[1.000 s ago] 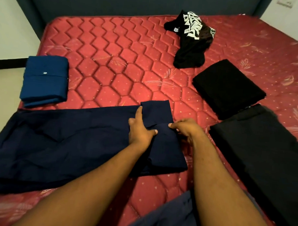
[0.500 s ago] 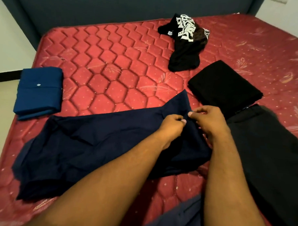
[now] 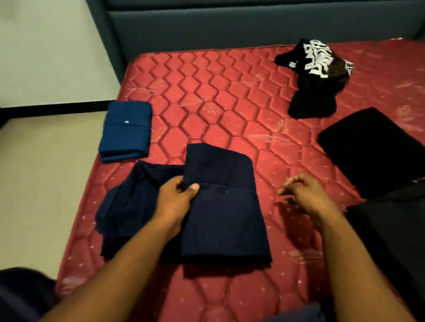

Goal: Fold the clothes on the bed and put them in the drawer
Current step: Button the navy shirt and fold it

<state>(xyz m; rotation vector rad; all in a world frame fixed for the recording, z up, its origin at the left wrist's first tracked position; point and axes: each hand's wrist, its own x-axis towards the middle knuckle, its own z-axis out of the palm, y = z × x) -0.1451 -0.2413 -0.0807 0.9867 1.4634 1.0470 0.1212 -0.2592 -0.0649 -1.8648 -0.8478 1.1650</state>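
Red quilted mattress (image 3: 208, 107) filled my view, and on its near part lay the navy garment (image 3: 219, 209), partly folded. One flat panel sat doubled over on the right, and the looser, rumpled part bunched out to the left. I saw the left hand (image 3: 176, 203) at the left edge of that top panel, thumb pressed on top of the cloth and fingers curled in under the fold, so it was pinching the navy garment. The right hand (image 3: 304, 195) hung just above the mattress to the right of the garment, apart from it. Its fingers were loosely curled and held nothing, though motion blur softened the fingertips.

Beyond the garment, near the left edge of the bed, a folded blue piece (image 3: 125, 131) lay flat with a small pale button showing. At the far right a black shirt (image 3: 315, 75) with white lettering lay crumpled and unfolded. Nearer than that sat a folded black piece (image 3: 375, 147), and right beside it, closer to me, a larger black garment (image 3: 396, 239) spread along the right edge of the mattress; I could not tell if the two touched. A dark padded headboard (image 3: 235, 24) rose behind the bed, and pale floor (image 3: 37, 178) showed to the left. No drawer appeared in my view.
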